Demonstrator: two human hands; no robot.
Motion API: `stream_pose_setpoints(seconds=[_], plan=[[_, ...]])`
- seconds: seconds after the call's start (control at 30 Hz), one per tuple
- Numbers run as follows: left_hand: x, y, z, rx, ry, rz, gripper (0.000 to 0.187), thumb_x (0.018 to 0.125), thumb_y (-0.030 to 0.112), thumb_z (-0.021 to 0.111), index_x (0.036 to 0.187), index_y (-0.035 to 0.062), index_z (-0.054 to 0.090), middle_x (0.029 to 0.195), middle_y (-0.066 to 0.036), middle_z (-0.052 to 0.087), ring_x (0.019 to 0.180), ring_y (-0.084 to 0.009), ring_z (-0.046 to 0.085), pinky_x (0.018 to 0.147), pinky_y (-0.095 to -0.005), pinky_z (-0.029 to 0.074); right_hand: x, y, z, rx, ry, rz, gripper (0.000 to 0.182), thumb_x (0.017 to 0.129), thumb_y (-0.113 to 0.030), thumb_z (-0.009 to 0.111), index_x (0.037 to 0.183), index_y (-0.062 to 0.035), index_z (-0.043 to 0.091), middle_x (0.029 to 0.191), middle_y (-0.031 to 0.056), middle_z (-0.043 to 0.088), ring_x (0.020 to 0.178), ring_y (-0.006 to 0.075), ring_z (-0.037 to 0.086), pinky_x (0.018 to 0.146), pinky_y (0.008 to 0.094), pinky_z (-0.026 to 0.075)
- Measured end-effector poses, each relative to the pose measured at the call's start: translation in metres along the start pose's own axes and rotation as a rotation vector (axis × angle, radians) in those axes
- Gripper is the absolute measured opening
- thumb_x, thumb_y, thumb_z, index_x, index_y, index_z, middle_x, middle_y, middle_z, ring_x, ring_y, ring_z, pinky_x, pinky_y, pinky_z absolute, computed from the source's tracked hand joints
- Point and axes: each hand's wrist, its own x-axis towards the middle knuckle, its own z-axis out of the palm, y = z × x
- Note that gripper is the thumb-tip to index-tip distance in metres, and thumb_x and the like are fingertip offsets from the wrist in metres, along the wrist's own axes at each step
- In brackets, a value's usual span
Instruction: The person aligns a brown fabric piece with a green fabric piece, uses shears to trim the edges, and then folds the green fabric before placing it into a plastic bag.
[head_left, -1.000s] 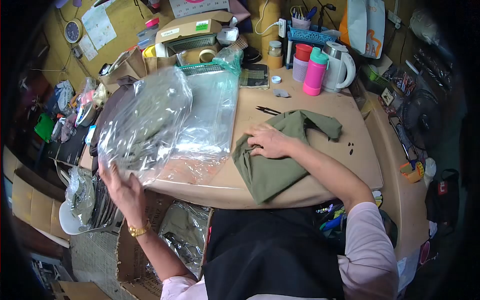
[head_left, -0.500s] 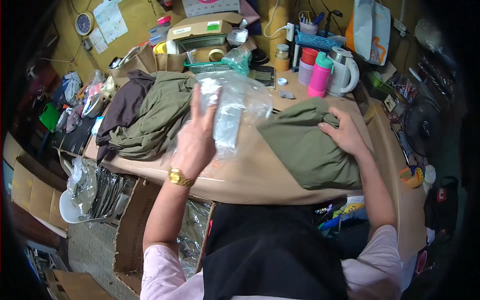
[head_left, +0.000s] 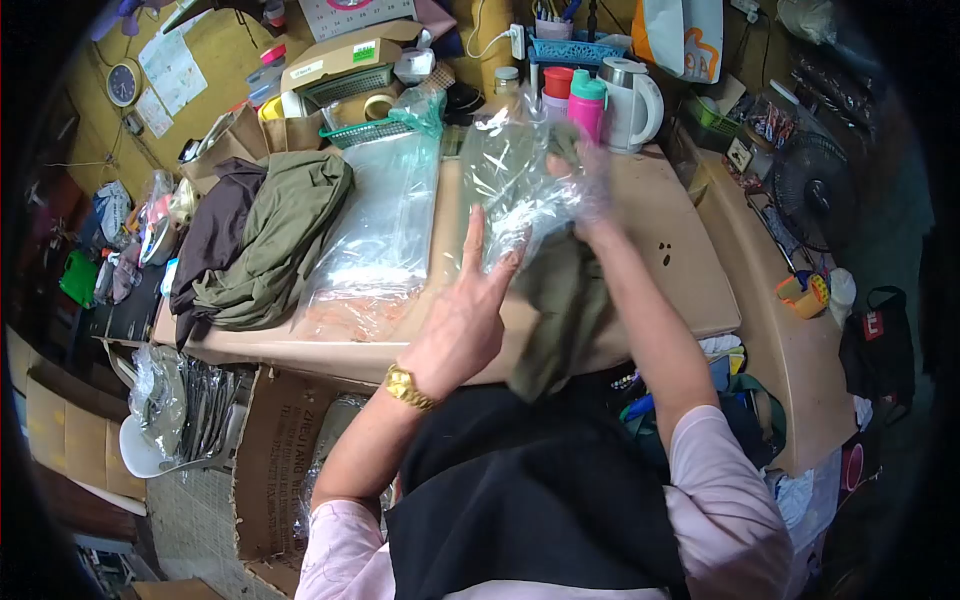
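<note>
A clear plastic bag point(head_left: 505, 160) is raised in front of me. My left hand point(head_left: 470, 310), with a gold watch at the wrist, is at its lower left edge with two fingers stretched out and apart. Behind the plastic, my right hand point(head_left: 580, 185) is blurred and closed round a folded green garment point(head_left: 560, 300), which hangs down over the table's front edge. Left of the hands lie a stack of clear bags point(head_left: 385, 220) and a pile of green cloth point(head_left: 280, 240) beside dark brown cloth point(head_left: 215, 215).
At the back of the table point(head_left: 660, 290) stand a pink bottle point(head_left: 587, 110), a kettle point(head_left: 630, 105) and a green basket point(head_left: 370, 130). An open cardboard box point(head_left: 275, 470) is below the front edge, with a fan point(head_left: 815, 190) at the right.
One clear bag has moved right, off the stack, with my left hand. My right hand has moved left and up with the green garment, which now hangs down behind the plastic.
</note>
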Motion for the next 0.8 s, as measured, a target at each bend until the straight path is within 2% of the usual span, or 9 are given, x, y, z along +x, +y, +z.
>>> stream_pose_setpoints(seconds=[0.07, 0.17, 0.23, 0.33, 0.43, 0.57, 0.67, 0.73, 0.8], plan=[[-0.004, 0.011, -0.02, -0.268, -0.025, 0.027, 0.089, 0.076, -0.001, 0.066, 0.155, 0.0119, 0.026, 0.157, -0.029, 0.021, 0.086, -0.0345, 0.068, 0.068, -0.0338, 0.057, -0.008, -0.087, 0.022, -1.152, -0.338, -0.26, 0.053, 0.078, -0.022, 0.076, 0.124, -0.0021, 0.059, 0.128, 0.0187, 0.057, 0.115, 0.0329, 0.057, 0.106, 0.0447, 0.041], [-0.003, 0.016, -0.026, -0.562, 0.1, 0.127, 0.093, 0.077, -0.002, 0.068, 0.156, 0.0084, 0.021, 0.158, -0.027, 0.023, 0.092, -0.0239, 0.068, 0.069, -0.0305, 0.056, -0.029, -0.088, 0.037, -1.775, -0.155, -0.995, 0.035, 0.079, -0.018, 0.067, 0.112, -0.0047, 0.068, 0.128, 0.0207, 0.059, 0.122, 0.0322, 0.052, 0.096, 0.0469, 0.044], [-0.004, 0.012, -0.021, -0.696, 0.087, 0.017, 0.097, 0.075, -0.005, 0.067, 0.157, 0.0054, 0.017, 0.16, -0.024, 0.02, 0.108, -0.0188, 0.062, 0.07, -0.0286, 0.056, -0.043, -0.07, 0.048, -1.969, -0.249, -1.17, 0.026, 0.082, -0.016, 0.061, 0.102, -0.0034, 0.072, 0.127, 0.0213, 0.06, 0.125, 0.0342, 0.05, 0.1, 0.0515, 0.039], [-0.011, -0.003, -0.014, -0.596, 0.077, -0.203, 0.098, 0.075, -0.002, 0.067, 0.157, 0.0063, 0.014, 0.159, -0.025, 0.021, 0.125, -0.0251, 0.054, 0.072, -0.032, 0.057, -0.076, -0.059, 0.075, -2.036, -0.735, -0.6, 0.017, 0.082, -0.012, 0.057, 0.084, -0.004, 0.072, 0.116, 0.0179, 0.066, 0.108, 0.035, 0.062, 0.083, 0.0454, 0.051], [-0.031, -0.027, 0.006, -0.31, 0.111, -0.099, 0.1, 0.074, -0.001, 0.067, 0.157, 0.0059, 0.013, 0.157, -0.028, 0.022, 0.113, -0.037, 0.062, 0.081, -0.0402, 0.056, -0.086, -0.051, 0.076, -1.245, -1.075, 0.181, 0.018, 0.086, -0.007, 0.055, 0.079, 0.0049, 0.067, 0.093, 0.0266, 0.066, 0.09, 0.0407, 0.065, 0.073, 0.0482, 0.053], [-0.057, -0.03, 0.007, -0.134, 0.163, -0.049, 0.097, 0.074, 0.0, 0.067, 0.157, 0.0096, 0.016, 0.154, -0.03, 0.026, 0.108, -0.0474, 0.061, 0.092, -0.0474, 0.051, -0.079, 0.028, 0.045, -1.074, -0.783, 0.153, 0.024, 0.091, -0.02, 0.054, 0.097, 0.0013, 0.065, 0.105, 0.0267, 0.064, 0.096, 0.0425, 0.063, 0.079, 0.0503, 0.052], [-0.081, -0.02, -0.001, -0.359, -0.075, -0.236, 0.077, 0.078, 0.004, 0.068, 0.148, 0.0045, 0.035, 0.152, -0.032, 0.025, 0.114, -0.0462, 0.058, 0.086, -0.0488, 0.054, -0.06, 0.111, -0.006, -1.412, -0.72, -0.066, 0.037, 0.092, -0.03, 0.055, 0.117, -0.0033, 0.06, 0.11, 0.0231, 0.064, 0.097, 0.0386, 0.063, 0.085, 0.0476, 0.051], [-0.089, -0.017, -0.023, -0.141, -0.655, -0.1, 0.057, 0.083, 0.014, 0.071, 0.136, 0.0041, 0.051, 0.153, -0.028, 0.028, 0.116, -0.0456, 0.057, 0.085, -0.0484, 0.055, -0.041, 0.168, -0.033, -1.549, -0.808, -0.114, 0.065, 0.089, -0.046, 0.058, 0.139, -0.0046, 0.048, 0.127, 0.0262, 0.057, 0.109, 0.0386, 0.06, 0.092, 0.0478, 0.049], [-0.081, -0.01, -0.064, -0.126, -0.552, -0.107, 0.053, 0.084, 0.019, 0.072, 0.131, 0.0028, 0.054, 0.152, -0.026, 0.032, 0.114, -0.0459, 0.058, 0.086, -0.0487, 0.054, -0.064, 0.13, -0.01, -1.699, -0.779, -0.291, 0.075, 0.089, -0.052, 0.059, 0.145, -0.0061, 0.041, 0.141, 0.0253, 0.047, 0.124, 0.0403, 0.051, 0.101, 0.0479, 0.045]])
